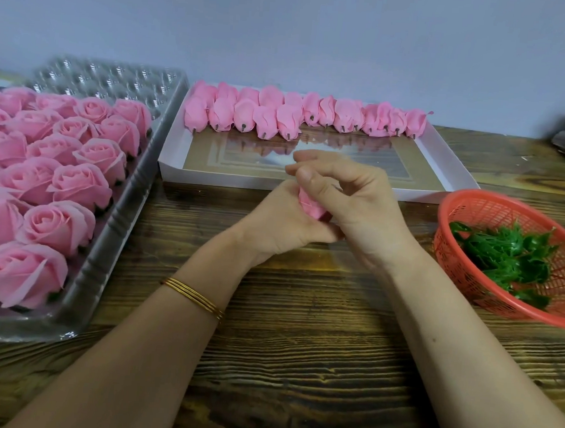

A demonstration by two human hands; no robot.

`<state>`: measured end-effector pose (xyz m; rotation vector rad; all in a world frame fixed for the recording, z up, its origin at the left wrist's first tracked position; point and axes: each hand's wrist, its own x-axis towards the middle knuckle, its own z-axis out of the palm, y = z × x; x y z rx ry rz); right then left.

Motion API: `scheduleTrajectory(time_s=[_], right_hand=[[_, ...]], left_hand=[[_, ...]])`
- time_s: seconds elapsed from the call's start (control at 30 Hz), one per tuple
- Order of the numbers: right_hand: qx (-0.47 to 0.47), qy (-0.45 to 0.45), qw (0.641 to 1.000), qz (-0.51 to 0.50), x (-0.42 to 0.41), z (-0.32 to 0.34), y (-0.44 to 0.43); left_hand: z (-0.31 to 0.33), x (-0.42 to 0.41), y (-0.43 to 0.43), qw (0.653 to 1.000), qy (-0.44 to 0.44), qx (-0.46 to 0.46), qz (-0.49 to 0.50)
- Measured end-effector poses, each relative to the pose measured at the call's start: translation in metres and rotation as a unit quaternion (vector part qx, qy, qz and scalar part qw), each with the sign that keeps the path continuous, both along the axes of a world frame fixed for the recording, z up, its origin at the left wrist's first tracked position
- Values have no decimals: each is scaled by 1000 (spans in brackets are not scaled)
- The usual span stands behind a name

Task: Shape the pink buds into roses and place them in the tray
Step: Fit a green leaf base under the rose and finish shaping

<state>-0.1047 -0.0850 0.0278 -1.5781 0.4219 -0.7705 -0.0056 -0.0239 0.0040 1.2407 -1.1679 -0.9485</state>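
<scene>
Roses (58, 226) fill the clear plastic tray (117, 237) at left. At centre, left hand (280, 225) and right hand (361, 205) both curl around one pink bud (311, 206) above the wooden table (299, 347), in front of the white box (450, 158) of buds (267, 120). Red basket (493, 213) at right holds green leaves (510, 257).

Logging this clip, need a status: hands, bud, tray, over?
Both left hand and right hand grip one soft pink bud above brown wooden table. The clear plastic tray mostly filled with pink roses, back cells free. Path to tray unobstructed.
</scene>
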Motion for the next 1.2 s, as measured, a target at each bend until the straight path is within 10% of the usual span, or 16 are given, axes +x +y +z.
scheduleTrajectory(time_s=[0.47,1.2], right_hand=[[-51,54,995,62,0,-9,-3],[-28,145,981,128,-4,-16,-14]], left_hand=[[0,5,4,990,100,82,-58],[2,3,4,999,25,34,-8]])
